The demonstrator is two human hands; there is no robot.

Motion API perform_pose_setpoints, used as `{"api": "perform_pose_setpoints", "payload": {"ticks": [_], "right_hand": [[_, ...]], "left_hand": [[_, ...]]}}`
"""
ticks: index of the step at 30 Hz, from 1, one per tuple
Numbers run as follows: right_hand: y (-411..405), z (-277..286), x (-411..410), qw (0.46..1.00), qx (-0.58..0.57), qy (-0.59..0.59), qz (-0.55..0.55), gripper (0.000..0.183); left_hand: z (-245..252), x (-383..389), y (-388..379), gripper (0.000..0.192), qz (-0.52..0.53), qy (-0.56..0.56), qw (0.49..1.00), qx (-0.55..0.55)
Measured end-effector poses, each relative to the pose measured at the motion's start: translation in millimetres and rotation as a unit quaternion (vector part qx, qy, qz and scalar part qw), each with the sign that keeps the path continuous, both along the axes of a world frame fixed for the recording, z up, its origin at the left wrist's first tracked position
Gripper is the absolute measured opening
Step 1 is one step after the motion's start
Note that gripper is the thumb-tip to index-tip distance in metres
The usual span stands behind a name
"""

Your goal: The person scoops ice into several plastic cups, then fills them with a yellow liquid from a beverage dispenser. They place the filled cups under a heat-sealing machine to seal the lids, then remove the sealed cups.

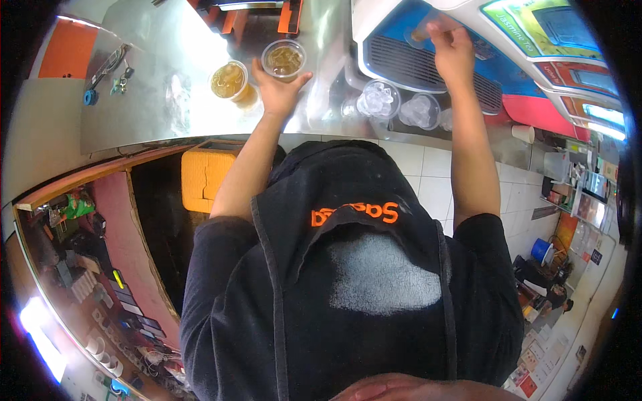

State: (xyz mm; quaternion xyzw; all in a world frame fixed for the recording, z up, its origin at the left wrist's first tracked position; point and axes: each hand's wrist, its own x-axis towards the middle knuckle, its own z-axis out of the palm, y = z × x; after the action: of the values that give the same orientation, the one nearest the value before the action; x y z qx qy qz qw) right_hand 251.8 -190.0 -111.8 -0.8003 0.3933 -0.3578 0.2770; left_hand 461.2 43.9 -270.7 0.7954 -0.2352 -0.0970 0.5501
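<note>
My left hand (281, 92) is wrapped around a clear plastic cup of amber iced drink (283, 57) on the steel counter (145, 115). Just left of it stands a second cup of amber iced drink (229, 80). Over at the drink dispenser (368, 17), my right hand (454, 55) is raised above the drip tray (401, 60), fingers bent. Beside its fingertips is a blurred, see-through round thing (415, 37) with a brownish patch; whether the hand grips it is unclear. Two clear cups of ice (378, 99) (420, 111) stand in front of the drip tray.
An orange-and-black machine (241, 20) stands at the counter's back. Keys (120, 82) and a lanyard (108, 65) lie on the left. Below the counter is a yellow bin-like container (205, 175). A small white cup (523, 133) sits at right. A person (556, 295) is at far right.
</note>
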Motion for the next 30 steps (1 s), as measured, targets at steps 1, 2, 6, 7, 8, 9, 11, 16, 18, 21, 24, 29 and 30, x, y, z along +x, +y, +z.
{"api": "perform_pose_setpoints", "payload": {"ticks": [1, 2, 6, 7, 8, 9, 11, 16, 18, 21, 24, 29, 30], "right_hand": [[3, 2, 2, 1.000, 0.002, 0.008, 0.005, 0.027], [3, 5, 5, 1.000, 0.003, 0.015, 0.013, 0.027], [-5, 5, -2, 0.998, -0.005, 0.064, 0.019, 0.027], [-3, 8, 1, 0.998, 0.002, 0.067, 0.015, 0.027], [-1, 9, 2, 0.997, 0.009, 0.071, 0.010, 0.027], [0, 7, 2, 0.997, 0.009, 0.073, 0.011, 0.027], [0, 2, 3, 0.999, 0.025, -0.004, 0.019, 0.023], [-24, -20, -9, 0.998, -0.028, -0.028, 0.046, 0.039], [-25, -23, -11, 0.999, -0.019, -0.026, 0.043, 0.039], [-27, -23, -17, 0.998, -0.012, -0.054, 0.043, 0.038], [-20, -15, -13, 0.999, 0.003, -0.001, 0.040, 0.037], [-20, -11, -15, 0.999, -0.016, -0.015, 0.026, 0.033], [-21, -12, -15, 0.999, -0.017, -0.016, 0.024, 0.033]], "left_hand": [[-12, -8, 4, 0.103, 0.002, -0.002, 1.000, -0.001], [-30, -17, 10, 0.105, 0.013, -0.008, 1.000, 0.017], [-29, -64, 34, 0.097, -0.102, -0.095, 0.990, 0.029], [-30, -65, 31, 0.097, -0.099, -0.096, 0.990, 0.028], [-23, -66, 26, 0.094, -0.216, -0.084, 0.973, 0.015], [-14, -68, 22, 0.091, -0.329, -0.070, 0.942, 0.002], [4, -70, 6, 0.091, -0.378, -0.108, 0.920, -0.005], [18, -89, -29, 0.101, -0.444, -0.101, 0.890, -0.015], [14, -96, -33, 0.104, -0.430, -0.092, 0.897, -0.030], [17, -98, -38, 0.107, -0.424, -0.078, 0.901, -0.043], [23, -96, -44, 0.105, -0.423, -0.062, 0.904, -0.028], [25, -101, -54, 0.101, -0.398, -0.067, 0.914, -0.039], [25, -101, -53, 0.099, -0.399, -0.067, 0.913, -0.046]]}}
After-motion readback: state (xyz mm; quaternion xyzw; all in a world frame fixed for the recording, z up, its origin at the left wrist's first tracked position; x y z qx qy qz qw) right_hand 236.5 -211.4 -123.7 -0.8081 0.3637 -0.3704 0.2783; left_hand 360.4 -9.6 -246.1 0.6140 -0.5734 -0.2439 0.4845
